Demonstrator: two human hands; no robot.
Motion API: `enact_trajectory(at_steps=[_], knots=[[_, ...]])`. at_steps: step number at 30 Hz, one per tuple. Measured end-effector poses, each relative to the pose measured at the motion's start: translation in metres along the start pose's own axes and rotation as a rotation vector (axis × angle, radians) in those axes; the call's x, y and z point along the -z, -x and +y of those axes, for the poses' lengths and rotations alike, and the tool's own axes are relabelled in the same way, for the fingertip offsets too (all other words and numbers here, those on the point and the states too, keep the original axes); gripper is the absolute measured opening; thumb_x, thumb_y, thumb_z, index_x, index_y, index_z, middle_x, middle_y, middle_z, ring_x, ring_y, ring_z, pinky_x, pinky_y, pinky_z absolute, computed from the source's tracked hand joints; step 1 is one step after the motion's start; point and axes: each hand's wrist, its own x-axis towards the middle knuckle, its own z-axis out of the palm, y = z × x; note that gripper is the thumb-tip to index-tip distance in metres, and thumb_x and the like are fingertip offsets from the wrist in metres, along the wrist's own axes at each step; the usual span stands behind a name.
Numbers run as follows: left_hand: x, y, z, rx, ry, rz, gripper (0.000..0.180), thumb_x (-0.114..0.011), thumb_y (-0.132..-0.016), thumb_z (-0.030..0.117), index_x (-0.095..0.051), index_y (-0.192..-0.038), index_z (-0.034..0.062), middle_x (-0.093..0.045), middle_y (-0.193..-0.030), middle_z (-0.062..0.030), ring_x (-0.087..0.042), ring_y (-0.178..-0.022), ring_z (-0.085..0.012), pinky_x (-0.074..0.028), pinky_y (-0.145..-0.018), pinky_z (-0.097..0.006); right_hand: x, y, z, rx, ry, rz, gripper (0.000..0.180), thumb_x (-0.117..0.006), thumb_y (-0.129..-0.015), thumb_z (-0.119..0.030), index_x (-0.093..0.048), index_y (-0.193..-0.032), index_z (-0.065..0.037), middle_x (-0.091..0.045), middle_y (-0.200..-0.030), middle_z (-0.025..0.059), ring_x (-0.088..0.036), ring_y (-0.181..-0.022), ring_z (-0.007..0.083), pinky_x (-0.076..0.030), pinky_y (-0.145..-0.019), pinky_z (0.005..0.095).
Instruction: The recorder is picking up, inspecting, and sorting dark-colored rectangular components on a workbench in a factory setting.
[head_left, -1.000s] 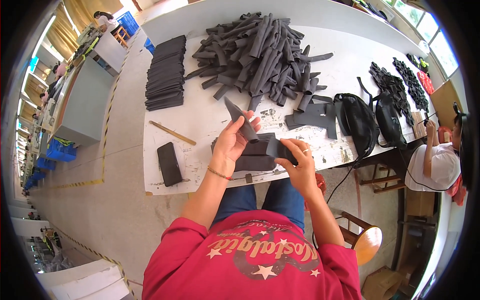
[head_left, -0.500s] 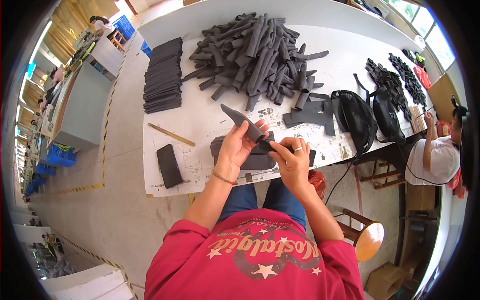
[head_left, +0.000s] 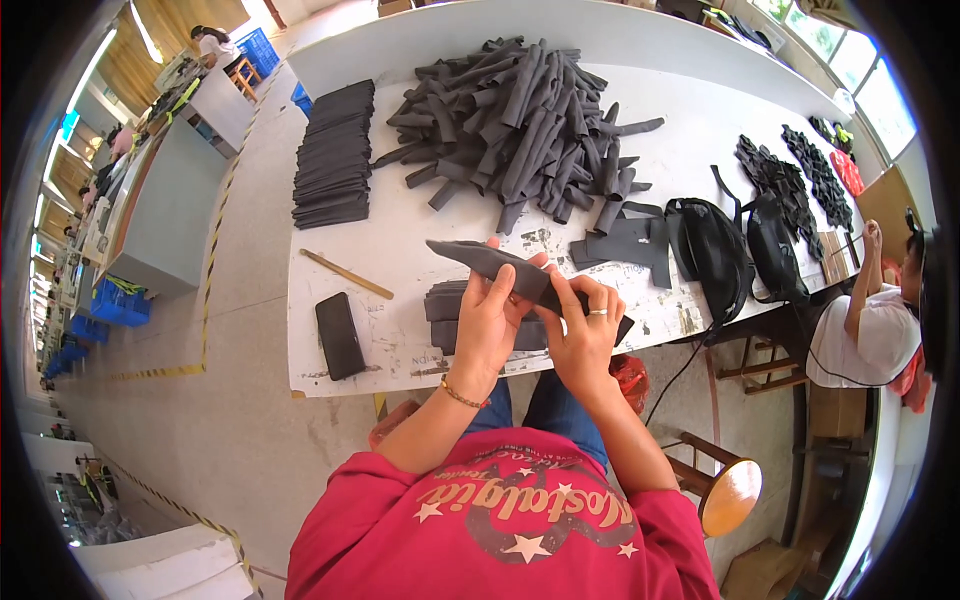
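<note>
A dark grey fabric tube (head_left: 478,257), tapered at its far left end, is held slantwise above the front of the table. My left hand (head_left: 488,318) grips its middle, thumb on top and fingers beneath. At the tube's right end, my right hand (head_left: 583,330) pinches the cloth with thumb and fingers. A dark tip (head_left: 625,328) shows past the right fingers; what it belongs to I cannot make out. Under my hands lies a short stack of dark grey pieces (head_left: 445,308), partly covered by them.
A heap of grey fabric tubes (head_left: 530,125) fills the table's back, beside a neat row of flat strips (head_left: 333,160). A wooden stick (head_left: 347,274) and a black phone (head_left: 340,336) lie left. Rightward are flat pieces (head_left: 632,246), black bags (head_left: 708,250) and a seated person (head_left: 865,335).
The tube has tilted flatter and shifted slightly down. My left thumb has slid along it, and my right hand has come up against its right end, closer to the left.
</note>
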Motion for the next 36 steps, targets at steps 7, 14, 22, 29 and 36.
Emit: enact_trajectory(at_steps=[7,14,22,29,36], knots=[[0.005,-0.014,-0.002,0.005,0.019,-0.096,0.028,-0.057,-0.099,0.023,-0.059,-0.116,0.0014,-0.069,-0.100,-0.0169,-0.063,-0.110,-0.0272,-0.050,-0.096,-0.039,-0.008,0.006,-0.018,-0.062,-0.257,-0.050,0.059,-0.076,-0.071,-0.002,-0.052,-0.125,-0.002,-0.052,-0.116,0.0195,-0.052,-0.102,0.0384,-0.045,-0.087,0.0468],[0.010,-0.006,-0.016,-0.088,-0.021,-0.065,0.032,-0.054,-0.101,0.029,-0.060,-0.110,-0.0008,-0.068,-0.106,-0.0160,-0.063,-0.110,-0.0276,-0.047,-0.100,-0.039,-0.020,0.000,-0.006,0.038,-0.354,-0.188,0.038,-0.073,-0.074,0.000,-0.054,-0.107,-0.003,-0.056,-0.107,0.0185,-0.057,-0.094,0.0389,-0.049,-0.078,0.0455],[0.004,-0.004,-0.005,-0.169,0.008,-0.056,0.033,-0.053,-0.101,0.032,-0.062,-0.109,0.0007,-0.069,-0.107,-0.0155,-0.060,-0.117,-0.0262,-0.046,-0.100,-0.038,-0.009,0.001,0.001,0.091,-0.392,-0.238,0.028,-0.072,-0.077,0.001,-0.057,-0.100,-0.003,-0.058,-0.105,0.0173,-0.060,-0.090,0.0359,-0.051,-0.074,0.0422],[0.019,0.000,-0.022,0.029,0.108,0.016,0.033,-0.052,-0.101,0.029,-0.059,-0.113,-0.0006,-0.068,-0.110,-0.0176,-0.061,-0.113,-0.0257,-0.047,-0.099,-0.039,0.004,-0.006,-0.001,0.074,-0.272,-0.383,0.028,-0.073,-0.077,0.000,-0.057,-0.100,-0.002,-0.057,-0.105,0.0172,-0.060,-0.091,0.0361,-0.051,-0.074,0.0425],[-0.004,-0.002,0.026,-0.069,0.212,0.066,0.033,-0.054,-0.100,0.026,-0.057,-0.118,-0.0015,-0.069,-0.100,-0.0156,-0.065,-0.105,-0.0293,-0.050,-0.096,-0.043,0.015,-0.004,0.013,0.138,-0.335,-0.315,0.023,-0.075,-0.077,-0.001,-0.062,-0.096,-0.003,-0.058,-0.102,0.0155,-0.061,-0.080,0.0329,-0.050,-0.066,0.0400]])
